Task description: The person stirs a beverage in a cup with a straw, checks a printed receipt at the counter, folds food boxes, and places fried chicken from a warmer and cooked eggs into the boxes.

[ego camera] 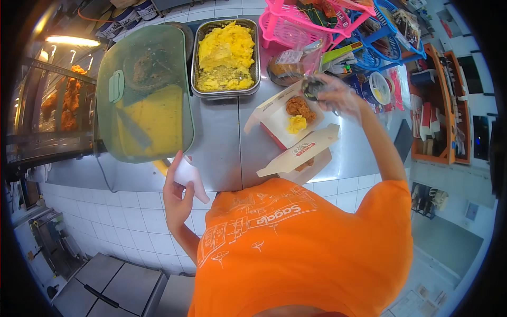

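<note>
My left hand pinches a folded white sheet, perhaps paper, at the front table edge. Its index fingertip is close to the rim of a translucent green cover, under which a yellow board and a knife show. My right hand, in a clear plastic glove, grips a dark, blurred object above the far right corner of an open cardboard box. Inside the box, fried chicken sits beside scrambled egg. A second box, its printed lid partly raised, holds a brown piece.
A metal tray of scrambled egg stands at the back. Pink and blue plastic racks line the back right, near a green-handled utensil and tubs. A lit display case with fried food is at the left.
</note>
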`<state>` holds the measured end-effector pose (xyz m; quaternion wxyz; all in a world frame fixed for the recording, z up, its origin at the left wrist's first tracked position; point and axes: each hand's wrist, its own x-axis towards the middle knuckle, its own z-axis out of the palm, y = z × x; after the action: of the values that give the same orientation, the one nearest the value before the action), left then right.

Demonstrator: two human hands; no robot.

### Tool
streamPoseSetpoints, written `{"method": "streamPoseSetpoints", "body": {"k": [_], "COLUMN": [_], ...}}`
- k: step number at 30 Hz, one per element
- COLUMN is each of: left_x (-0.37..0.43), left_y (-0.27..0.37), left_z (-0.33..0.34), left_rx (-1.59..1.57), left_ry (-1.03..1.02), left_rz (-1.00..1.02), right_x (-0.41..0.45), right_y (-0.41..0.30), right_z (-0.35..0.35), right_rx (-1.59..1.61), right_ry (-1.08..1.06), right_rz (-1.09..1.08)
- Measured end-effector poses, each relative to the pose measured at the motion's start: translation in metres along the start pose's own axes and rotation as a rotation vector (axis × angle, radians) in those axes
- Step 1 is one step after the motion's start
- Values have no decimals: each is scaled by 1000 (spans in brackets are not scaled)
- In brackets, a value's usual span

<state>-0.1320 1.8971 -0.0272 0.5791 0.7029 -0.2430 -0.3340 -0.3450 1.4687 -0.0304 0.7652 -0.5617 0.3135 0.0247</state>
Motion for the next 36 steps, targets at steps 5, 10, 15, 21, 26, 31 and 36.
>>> {"method": "streamPoseSetpoints", "body": {"k": [5, 10, 15, 21, 26, 31, 36], "left_x": [-6, -13, -22, -30, -26, -22, -29], "left_y": [2, -9, -27, -36, -36, -34, -35], "left_z": [-14, -25, -37, -53, -61, -61, -63], "left_rx": [-17, -132, -112, -120, -142, -80, -156], "left_ry": [66, 126, 214, 296, 290, 287, 291], "left_rz": [14, -1, 26, -22, -35, 32, -25], "right_x": [63, 224, 284, 280, 299, 306, 301], "right_y": [-66, -20, 3, 1, 3, 2, 3], "right_z": [82, 121, 179, 202, 170, 162, 160], "right_rx": [-199, -768, -1297, -1692, -1830, -1810, -1811], "right_ry": [22, 261, 577, 486, 401, 369, 350], "right_rz": [-56, -559, -785, -615, -756, -861, -853]}}
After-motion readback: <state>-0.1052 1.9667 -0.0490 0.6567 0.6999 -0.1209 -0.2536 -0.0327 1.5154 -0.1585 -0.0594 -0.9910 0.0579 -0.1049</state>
